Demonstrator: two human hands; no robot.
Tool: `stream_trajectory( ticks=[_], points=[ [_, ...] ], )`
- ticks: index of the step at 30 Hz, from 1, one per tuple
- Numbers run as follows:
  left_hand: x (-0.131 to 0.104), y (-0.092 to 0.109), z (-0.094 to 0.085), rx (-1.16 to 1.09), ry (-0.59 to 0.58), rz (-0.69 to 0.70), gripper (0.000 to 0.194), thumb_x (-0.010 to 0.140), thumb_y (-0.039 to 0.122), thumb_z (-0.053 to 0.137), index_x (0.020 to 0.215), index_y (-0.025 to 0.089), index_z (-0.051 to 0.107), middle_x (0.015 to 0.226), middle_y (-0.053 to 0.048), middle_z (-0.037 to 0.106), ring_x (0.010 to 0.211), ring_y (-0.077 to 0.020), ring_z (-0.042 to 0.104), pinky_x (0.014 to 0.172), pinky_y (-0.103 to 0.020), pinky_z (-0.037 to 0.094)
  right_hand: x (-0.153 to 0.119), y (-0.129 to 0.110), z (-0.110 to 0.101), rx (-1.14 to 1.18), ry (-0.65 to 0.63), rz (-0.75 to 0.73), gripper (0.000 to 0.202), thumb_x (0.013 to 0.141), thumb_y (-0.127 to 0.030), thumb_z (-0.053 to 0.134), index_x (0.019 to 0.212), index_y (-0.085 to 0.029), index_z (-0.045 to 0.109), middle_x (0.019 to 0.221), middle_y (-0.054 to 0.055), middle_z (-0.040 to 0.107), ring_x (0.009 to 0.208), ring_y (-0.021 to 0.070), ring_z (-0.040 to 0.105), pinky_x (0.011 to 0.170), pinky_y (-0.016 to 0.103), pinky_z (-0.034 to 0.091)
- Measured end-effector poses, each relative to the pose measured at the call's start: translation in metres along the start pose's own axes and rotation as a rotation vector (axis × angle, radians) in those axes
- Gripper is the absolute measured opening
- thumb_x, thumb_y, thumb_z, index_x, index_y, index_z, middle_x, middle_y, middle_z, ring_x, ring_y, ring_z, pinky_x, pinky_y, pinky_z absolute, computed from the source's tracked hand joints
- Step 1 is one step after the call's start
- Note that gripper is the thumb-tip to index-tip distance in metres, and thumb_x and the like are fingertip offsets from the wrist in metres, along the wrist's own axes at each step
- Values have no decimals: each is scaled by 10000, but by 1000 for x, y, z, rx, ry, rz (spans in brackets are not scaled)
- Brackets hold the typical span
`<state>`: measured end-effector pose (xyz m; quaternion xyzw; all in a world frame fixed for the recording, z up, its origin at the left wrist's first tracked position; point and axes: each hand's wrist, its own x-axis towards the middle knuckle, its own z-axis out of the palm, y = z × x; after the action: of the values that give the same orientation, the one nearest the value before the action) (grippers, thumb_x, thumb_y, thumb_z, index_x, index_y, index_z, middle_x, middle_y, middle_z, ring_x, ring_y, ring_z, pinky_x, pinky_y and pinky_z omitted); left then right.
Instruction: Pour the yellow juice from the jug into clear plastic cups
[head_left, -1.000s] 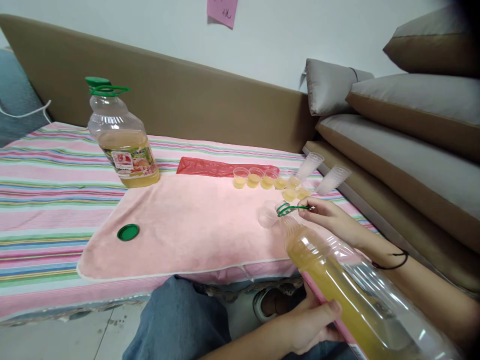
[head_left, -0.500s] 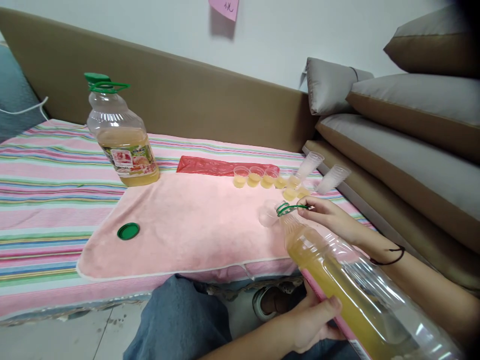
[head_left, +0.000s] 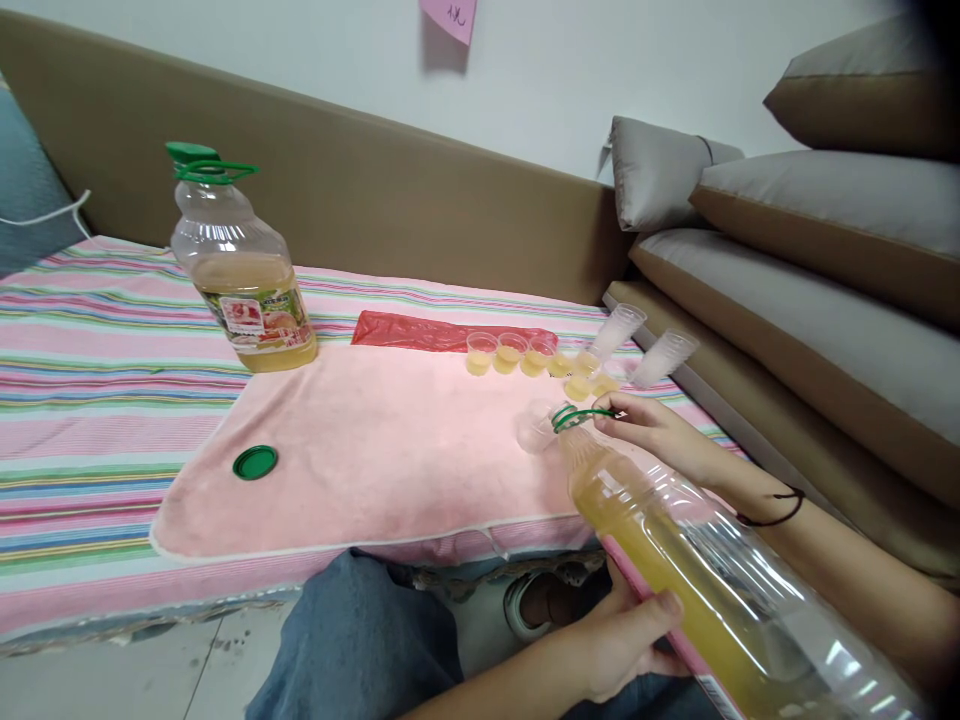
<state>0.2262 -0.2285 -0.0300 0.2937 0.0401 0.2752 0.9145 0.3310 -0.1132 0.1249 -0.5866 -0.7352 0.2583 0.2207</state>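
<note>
A large clear bottle of yellowish liquid (head_left: 660,530) lies tilted, its open mouth pointing left at a clear plastic cup (head_left: 534,427) on the pink cloth (head_left: 360,450). From below, my left hand (head_left: 622,645) supports the bottle's body near its pink label. My right hand (head_left: 637,425) pinches the green handle ring (head_left: 581,415) at the neck. Behind the mouth stand several small cups with yellow liquid (head_left: 508,354). Two stacks of clear cups (head_left: 664,357) lean to their right. No stream of liquid can be made out.
A second big bottle with a green cap (head_left: 255,300) stands at the left. A green lid (head_left: 255,462) lies on the cloth. A red plastic bag (head_left: 405,331) is stretched behind the cups. Cushions (head_left: 840,280) are piled at the right.
The view has shifted very slightly. Both hands keep their hold on the bottle, which remains tilted in nearly the same place.
</note>
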Motion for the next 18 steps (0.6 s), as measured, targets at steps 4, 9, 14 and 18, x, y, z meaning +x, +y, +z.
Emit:
stream_trajectory(
  ticks=[4, 9, 14, 18],
  points=[
    [1, -3, -2, 3, -10, 14, 918, 628, 664, 731, 1385, 277, 385, 1442, -177, 458, 1316, -414, 435, 1020, -757, 228, 0, 0, 0, -7, 0, -4, 291, 824, -495, 560, 871, -219, 642, 894, 36, 661, 861, 233, 591, 735, 341, 449],
    [0, -7, -5, -2, -32, 49, 810, 676, 643, 707, 1347, 285, 430, 1456, -165, 440, 1315, -410, 436, 1013, -764, 230, 0, 1, -1, 6, -5, -1, 277, 820, -484, 576, 902, -230, 649, 893, 33, 668, 881, 237, 602, 732, 338, 465],
    [0, -5, -2, 2, -18, 34, 813, 656, 655, 715, 1329, 291, 441, 1488, -161, 402, 1311, -412, 441, 1010, -772, 225, 0, 1, 0, 17, -4, 12, 269, 817, -471, 578, 901, -227, 655, 908, 41, 673, 898, 246, 605, 755, 355, 474],
    [0, -2, 0, 5, 1, 22, 817, 640, 663, 723, 1311, 279, 456, 1479, -158, 412, 1308, -411, 445, 1011, -768, 233, 0, -1, 0, 29, -4, 5, 283, 809, -492, 591, 897, -232, 661, 899, 39, 677, 879, 244, 609, 753, 353, 478]
  ],
)
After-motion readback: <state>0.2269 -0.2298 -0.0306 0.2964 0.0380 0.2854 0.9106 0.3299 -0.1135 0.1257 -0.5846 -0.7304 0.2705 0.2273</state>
